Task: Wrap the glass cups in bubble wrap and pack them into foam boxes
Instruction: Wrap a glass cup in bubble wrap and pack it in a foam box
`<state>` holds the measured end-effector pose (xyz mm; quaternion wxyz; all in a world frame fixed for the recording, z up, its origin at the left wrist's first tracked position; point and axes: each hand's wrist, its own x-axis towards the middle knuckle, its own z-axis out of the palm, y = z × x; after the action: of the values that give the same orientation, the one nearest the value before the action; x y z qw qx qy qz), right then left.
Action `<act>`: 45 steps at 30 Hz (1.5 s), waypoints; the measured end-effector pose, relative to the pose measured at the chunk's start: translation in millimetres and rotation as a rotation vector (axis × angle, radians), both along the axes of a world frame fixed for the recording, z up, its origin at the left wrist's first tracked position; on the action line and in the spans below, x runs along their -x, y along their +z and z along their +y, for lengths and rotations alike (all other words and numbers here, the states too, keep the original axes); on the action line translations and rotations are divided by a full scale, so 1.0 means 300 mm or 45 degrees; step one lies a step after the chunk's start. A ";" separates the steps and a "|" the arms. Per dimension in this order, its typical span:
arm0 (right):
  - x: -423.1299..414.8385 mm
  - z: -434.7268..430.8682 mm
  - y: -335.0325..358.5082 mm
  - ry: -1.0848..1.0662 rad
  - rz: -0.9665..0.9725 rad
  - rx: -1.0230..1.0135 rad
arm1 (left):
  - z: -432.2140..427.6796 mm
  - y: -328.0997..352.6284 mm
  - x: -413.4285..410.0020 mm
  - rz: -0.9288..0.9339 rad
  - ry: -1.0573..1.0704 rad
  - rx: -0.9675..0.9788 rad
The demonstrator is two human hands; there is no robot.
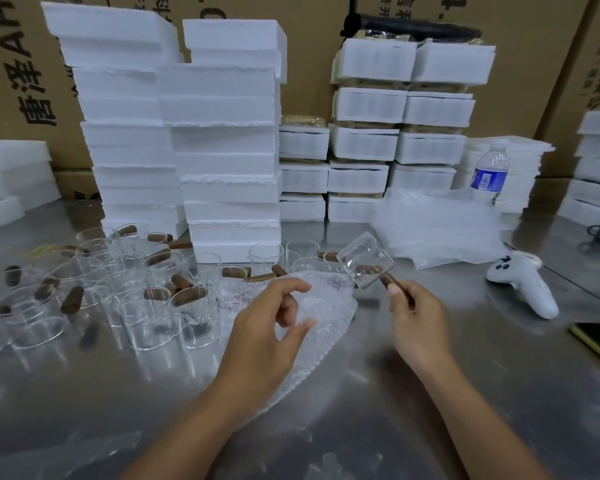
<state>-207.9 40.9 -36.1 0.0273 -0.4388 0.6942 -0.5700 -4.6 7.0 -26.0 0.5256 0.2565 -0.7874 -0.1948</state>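
While R hand [417, 318] grips a tilted glass cup [364, 261] by its wooden handle [394, 284] above the bubble wrap sheet [321, 355], I see L hand [274, 322] pinching that sheet; more cups [153, 292] to left, foam boxes [222, 150] behind.

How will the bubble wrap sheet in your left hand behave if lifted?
Probably floppy: the bubble wrap sheet bends where the left hand pinches it. Likely very light, being thin and see-through; it may slide on the shiny metal table.
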 end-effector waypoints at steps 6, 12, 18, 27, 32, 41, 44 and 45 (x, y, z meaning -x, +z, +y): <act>-0.007 0.006 0.013 -0.043 -0.026 -0.005 | -0.017 -0.018 -0.013 -0.386 -0.070 0.063; -0.019 0.008 0.020 -0.006 -0.048 -0.002 | -0.006 -0.020 -0.007 -0.433 -0.203 -0.065; -0.013 0.001 0.019 0.018 -0.131 0.033 | -0.001 0.002 -0.002 -0.177 -0.216 -0.208; -0.007 0.035 0.075 0.247 -0.427 0.155 | -0.004 0.017 -0.006 0.040 -0.121 -0.227; 0.013 0.076 0.098 0.410 -0.245 0.095 | -0.009 0.021 -0.008 0.114 0.097 0.034; 0.024 0.073 0.057 0.323 0.235 -0.084 | -0.008 0.031 -0.006 0.217 0.192 0.057; 0.014 0.068 0.045 0.316 0.377 -0.111 | -0.007 0.028 -0.002 0.158 0.053 -0.006; 0.009 0.065 0.041 0.321 0.384 -0.104 | -0.005 0.024 0.000 0.123 -0.010 -0.017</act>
<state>-210.6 60.4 -23.7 0.0119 -0.6013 0.6524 -0.4612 -4.8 5.4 -18.7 0.5604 0.2473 -0.7609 -0.2143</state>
